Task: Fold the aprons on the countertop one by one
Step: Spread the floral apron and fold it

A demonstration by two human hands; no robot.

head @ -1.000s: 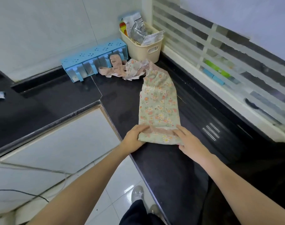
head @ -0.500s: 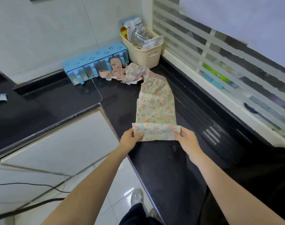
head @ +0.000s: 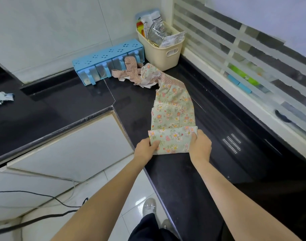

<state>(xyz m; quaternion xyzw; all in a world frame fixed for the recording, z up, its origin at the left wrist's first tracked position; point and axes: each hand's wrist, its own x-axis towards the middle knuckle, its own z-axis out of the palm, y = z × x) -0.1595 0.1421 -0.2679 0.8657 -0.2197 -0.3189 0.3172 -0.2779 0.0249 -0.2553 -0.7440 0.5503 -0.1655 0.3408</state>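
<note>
In the head view, a floral apron [head: 173, 117] is lying in a long narrow strip on the black countertop [head: 183, 180], running from near the front edge back toward the corner. Its near end is doubled over into a short flap, and both hands are holding that flap. The left hand [head: 146, 150] is pinching the flap's left edge, thumb lying on top of the cloth while the other fingers are tucked underneath and hidden. The right hand [head: 200, 147] is gripping the right edge, fingers curled over the fabric; the fingertips are lost in the fold. A strip of white lace is crossing the apron about midway along it.

At the far end the apron is bunching into a crumpled heap with its pink dotted straps [head: 131, 70], and where one layer is ending and the next beginning is hard to make out there. The heap is lying just beside a blue spice rack [head: 108, 61] and partly covering its front. A cream basket [head: 163, 54] is standing in the corner, stuffed with packets whose labels are too small to read. A scrap of pale blue cloth [head: 2, 98] is being cut off by the left frame edge. Behind the window slats [head: 235, 54] on the right, green and blue shapes are showing only as blurs.
</note>
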